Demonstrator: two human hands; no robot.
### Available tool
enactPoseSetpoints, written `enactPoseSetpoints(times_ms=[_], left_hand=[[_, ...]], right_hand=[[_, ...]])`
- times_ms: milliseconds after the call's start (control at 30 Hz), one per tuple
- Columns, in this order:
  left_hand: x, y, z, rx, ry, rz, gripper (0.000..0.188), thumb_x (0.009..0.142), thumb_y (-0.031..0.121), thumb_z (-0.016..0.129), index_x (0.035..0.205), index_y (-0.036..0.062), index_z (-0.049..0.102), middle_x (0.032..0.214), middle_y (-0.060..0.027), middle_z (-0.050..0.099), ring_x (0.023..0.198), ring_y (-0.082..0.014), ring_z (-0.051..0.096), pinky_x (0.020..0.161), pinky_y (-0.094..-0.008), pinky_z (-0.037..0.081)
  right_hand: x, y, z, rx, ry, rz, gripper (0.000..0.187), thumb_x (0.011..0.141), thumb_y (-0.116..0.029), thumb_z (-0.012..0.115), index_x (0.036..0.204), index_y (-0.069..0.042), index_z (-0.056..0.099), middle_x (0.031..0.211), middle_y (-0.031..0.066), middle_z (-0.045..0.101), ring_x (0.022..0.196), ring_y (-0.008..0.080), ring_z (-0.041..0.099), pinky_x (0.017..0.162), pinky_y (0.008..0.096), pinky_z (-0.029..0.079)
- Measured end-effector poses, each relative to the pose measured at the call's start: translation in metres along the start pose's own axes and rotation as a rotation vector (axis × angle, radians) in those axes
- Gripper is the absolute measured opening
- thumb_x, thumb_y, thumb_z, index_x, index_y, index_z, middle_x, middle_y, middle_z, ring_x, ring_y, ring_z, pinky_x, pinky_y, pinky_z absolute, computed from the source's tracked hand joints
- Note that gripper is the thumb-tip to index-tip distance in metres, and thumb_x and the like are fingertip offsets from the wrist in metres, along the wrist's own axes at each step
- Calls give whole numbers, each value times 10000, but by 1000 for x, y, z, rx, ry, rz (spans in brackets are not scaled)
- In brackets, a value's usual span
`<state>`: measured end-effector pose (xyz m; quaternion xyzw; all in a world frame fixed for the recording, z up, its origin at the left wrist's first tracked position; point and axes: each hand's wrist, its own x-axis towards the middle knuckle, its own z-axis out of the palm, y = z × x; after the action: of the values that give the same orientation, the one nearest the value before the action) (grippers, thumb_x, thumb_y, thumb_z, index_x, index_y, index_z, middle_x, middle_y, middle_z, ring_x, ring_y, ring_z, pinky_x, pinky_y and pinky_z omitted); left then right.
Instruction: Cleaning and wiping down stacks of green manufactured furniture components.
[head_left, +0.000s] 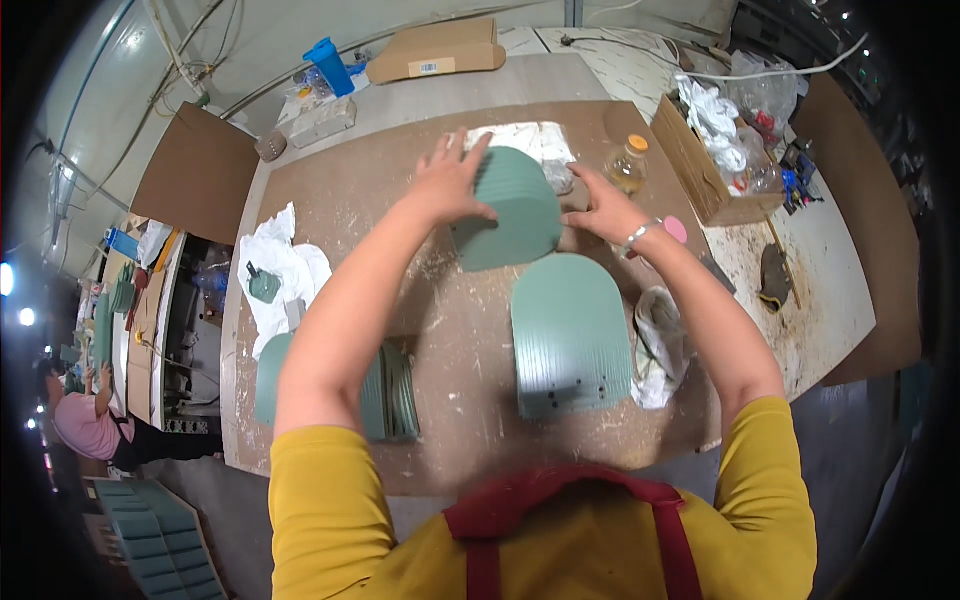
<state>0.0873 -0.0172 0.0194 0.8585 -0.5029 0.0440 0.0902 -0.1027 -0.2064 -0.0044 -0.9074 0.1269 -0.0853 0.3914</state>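
Note:
A green ribbed panel with a rounded end is between my two hands on the brown board. My left hand is at its left edge, fingers spread and thumb lying over the panel. At the right edge is my right hand, thumb and forefinger apart beside the rim; its other fingers are partly hidden. Closer to me lies a second rounded green panel with several small dark holes near its straight end. A stack of green panels is partly covered by my left forearm.
White cloths lie at left, right and behind the panel. An orange-capped bottle stands beyond my right hand. A carton of rags, a flat cardboard box and a blue container surround the board. A co-worker is far left.

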Motion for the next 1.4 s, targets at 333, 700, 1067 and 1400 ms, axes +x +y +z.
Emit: enactPoseSetpoints(times_ms=[333,700,1067,1400], left_hand=[[42,8,12,-42,-428,82,1100,567,569,727,1466,207,209,1374,-249,322,1303,-402,305,1051,-522,258],[-16,-25,26,-198,-75,219,970,577,465,734,1411,178,331,1357,-253,335,1278,-423,317,1050,-544,210],[-43,-45,25,-277,26,196,966,596,454,756,1411,165,327,1361,-264,332,1255,-452,333,1050,-538,228],[-131,-145,-3,-657,-63,-142,1182,611,356,817,1429,-63,73,1451,-297,193,1356,-370,257,1115,-396,237]], right_hand=[[55,42,23,80,-239,-71,1099,610,-246,832,1412,69,150,1412,249,295,1313,334,328,1098,354,273],[61,23,43,90,-315,-223,1146,635,-189,808,1471,-65,34,1480,231,164,1366,315,233,1117,387,244],[80,2,59,25,-366,-418,1124,595,-276,810,1460,-65,123,1418,226,279,1343,340,263,1112,394,224],[146,-204,117,-821,-590,-533,950,565,-470,751,1366,-126,374,1198,213,512,1152,352,479,959,422,386]])
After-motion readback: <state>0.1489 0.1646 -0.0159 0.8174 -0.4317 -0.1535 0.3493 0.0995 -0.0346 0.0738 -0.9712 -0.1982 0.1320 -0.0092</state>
